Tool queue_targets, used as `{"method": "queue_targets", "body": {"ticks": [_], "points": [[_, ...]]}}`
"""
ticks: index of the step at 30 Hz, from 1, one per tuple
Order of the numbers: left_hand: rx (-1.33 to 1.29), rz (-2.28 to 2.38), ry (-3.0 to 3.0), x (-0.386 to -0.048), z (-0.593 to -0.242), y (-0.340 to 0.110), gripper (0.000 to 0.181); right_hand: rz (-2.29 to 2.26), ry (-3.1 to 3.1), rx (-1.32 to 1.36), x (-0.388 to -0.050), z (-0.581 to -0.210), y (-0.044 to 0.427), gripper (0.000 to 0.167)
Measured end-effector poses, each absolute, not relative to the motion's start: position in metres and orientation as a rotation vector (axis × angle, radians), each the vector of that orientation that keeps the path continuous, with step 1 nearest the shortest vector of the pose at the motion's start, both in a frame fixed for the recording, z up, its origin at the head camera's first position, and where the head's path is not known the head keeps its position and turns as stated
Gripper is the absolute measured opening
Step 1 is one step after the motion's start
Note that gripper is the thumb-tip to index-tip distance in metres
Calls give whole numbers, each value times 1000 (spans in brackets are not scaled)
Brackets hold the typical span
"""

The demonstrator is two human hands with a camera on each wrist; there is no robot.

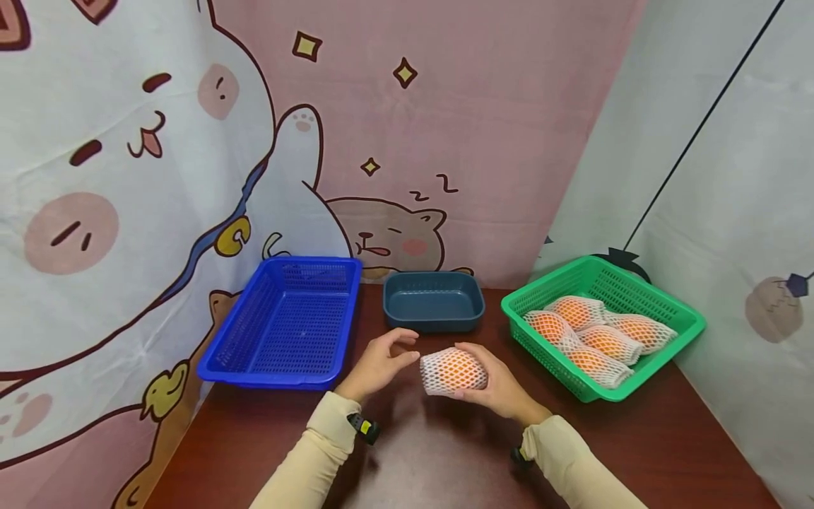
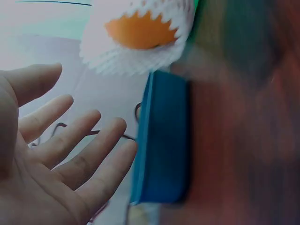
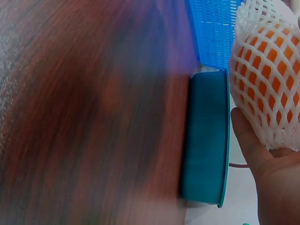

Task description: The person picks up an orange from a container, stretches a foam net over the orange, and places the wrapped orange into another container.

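Note:
An orange (image 1: 459,371) in a white foam net sleeve is held up over the table by my right hand (image 1: 501,387), whose fingers and thumb grip its right end. The right wrist view shows the netted orange (image 3: 268,79) close up, with the thumb along it. My left hand (image 1: 380,362) is just left of the orange, apart from it, its fingers relaxed and holding nothing. In the left wrist view the left hand (image 2: 61,159) has spread fingers, and the net's open end reveals bare orange (image 2: 143,32).
Several netted oranges (image 1: 607,342) lie in a green basket (image 1: 683,325) at the right. A blue basket (image 1: 286,332) stands at the left. Between the baskets, behind my hands, is a small dark teal bin (image 1: 434,324). The table (image 1: 432,459) is brown, with a printed cloth (image 1: 483,141) behind.

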State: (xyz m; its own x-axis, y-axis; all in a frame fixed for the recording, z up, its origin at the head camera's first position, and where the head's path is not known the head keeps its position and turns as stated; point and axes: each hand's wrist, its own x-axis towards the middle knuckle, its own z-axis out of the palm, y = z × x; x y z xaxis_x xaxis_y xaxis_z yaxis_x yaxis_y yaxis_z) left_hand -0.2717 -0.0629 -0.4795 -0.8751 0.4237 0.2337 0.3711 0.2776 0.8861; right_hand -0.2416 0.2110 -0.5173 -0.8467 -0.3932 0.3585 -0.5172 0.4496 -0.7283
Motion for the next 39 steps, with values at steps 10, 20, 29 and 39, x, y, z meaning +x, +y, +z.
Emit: {"method": "queue_targets", "body": {"ticks": [10, 20, 29, 39], "points": [[781, 1407, 2901, -281, -449, -101, 33, 1376, -2565, 770, -240, -520, 213, 81], [604, 887, 3243, -288, -469, -139, 36, 1426, -2571, 664, -235, -524, 216, 80], [513, 948, 3160, -288, -485, -152, 60, 1374, -2483, 629, -221, -506, 213, 81], [479, 907, 3171, -290, -490, -154, 60, 1270, -2373, 620, -216, -439, 222, 83]]}}
